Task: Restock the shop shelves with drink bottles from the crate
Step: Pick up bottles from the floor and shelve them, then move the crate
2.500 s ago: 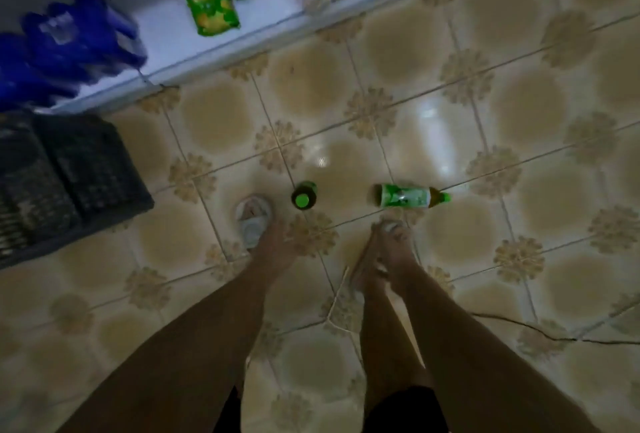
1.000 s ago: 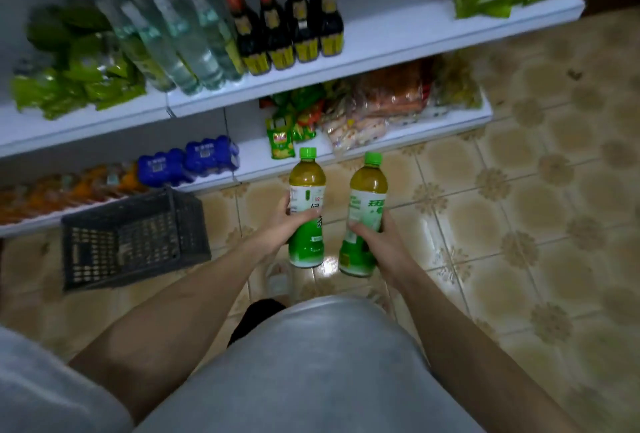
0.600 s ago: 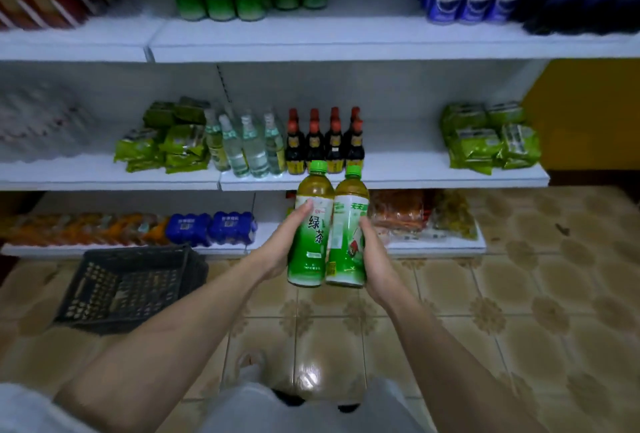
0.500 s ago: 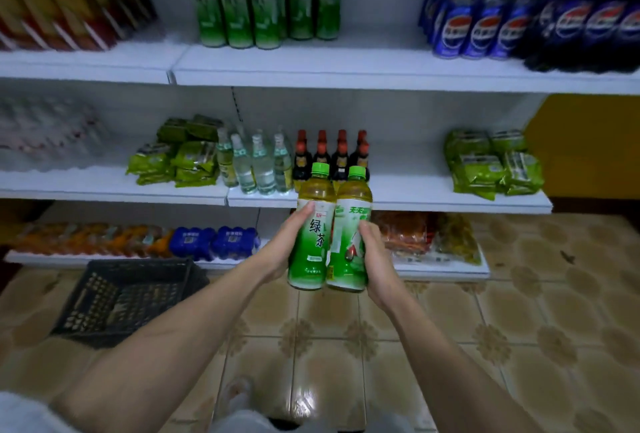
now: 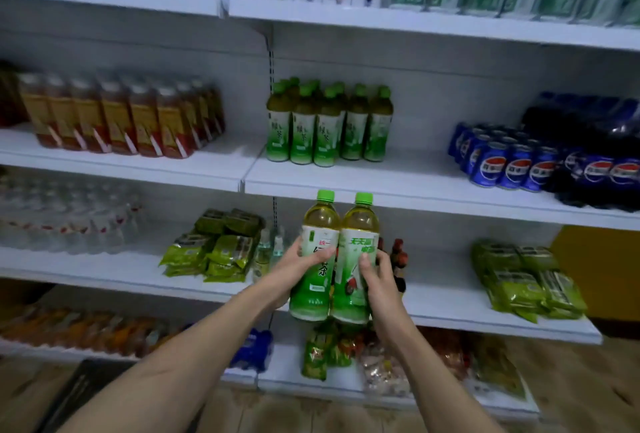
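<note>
White shop shelves [image 5: 408, 186] fill the view, stocked in tiers. In front of them, the left hand [image 5: 294, 268] wraps its fingers around one green tea bottle [image 5: 313, 259], and the right hand [image 5: 379, 280] grips a second bottle [image 5: 356, 261]; the two stand upright, touching side by side, just below the shelf edge. Above, on the far middle shelf, a cluster of matching bottles [image 5: 329, 124] already stands, with bare shelf to its right. Both held bottles are not yet placed. The dark crate [image 5: 83, 387] sits low at near left.
</note>
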The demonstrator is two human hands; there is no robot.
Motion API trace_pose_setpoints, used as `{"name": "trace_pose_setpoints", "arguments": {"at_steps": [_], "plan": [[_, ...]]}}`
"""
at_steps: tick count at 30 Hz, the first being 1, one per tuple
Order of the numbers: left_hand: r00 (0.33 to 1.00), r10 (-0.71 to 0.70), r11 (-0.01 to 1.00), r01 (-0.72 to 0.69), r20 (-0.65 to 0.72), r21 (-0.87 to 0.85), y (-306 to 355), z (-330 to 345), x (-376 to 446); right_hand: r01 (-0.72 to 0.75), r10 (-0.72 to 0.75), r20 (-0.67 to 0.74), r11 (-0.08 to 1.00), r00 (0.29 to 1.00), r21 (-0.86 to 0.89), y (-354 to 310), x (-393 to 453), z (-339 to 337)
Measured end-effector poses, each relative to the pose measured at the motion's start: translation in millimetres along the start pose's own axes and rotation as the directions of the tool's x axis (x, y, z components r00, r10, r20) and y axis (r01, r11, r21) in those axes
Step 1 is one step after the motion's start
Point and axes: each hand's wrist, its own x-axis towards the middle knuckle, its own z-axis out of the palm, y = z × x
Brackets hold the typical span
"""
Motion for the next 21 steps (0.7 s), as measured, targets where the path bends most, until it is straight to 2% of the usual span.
{"name": "trace_pose_setpoints", "arguments": {"at_steps": [7, 10, 15, 21], "plan": [[0.988, 0.157, 0.983, -0.156, -0.002, 0.101, 78, -59, 36, 0.153, -0.154, 0.024, 0.988, 0.988, 0.034, -53, 49, 62], [0.974, 0.225, 0.964, -0.22, -0.021, 0.151, 102, -65, 57, 0.195, -0.195, -0.009, 0.98, 0.981, -0.024, -73, 71, 70], [0.941, 0.322, 0.928, -0.294, -0.1, 0.228, 121, -50, 98, 0.257, -0.268, -0.081, 0.958, 0.96, -0.125, -95, 110, 56], [0.904, 0.402, 0.899, -0.36, -0.144, 0.25, 139, -9, 160, 0.315, -0.335, -0.093, 0.931, 0.938, -0.184, -119, 169, 13]]}}
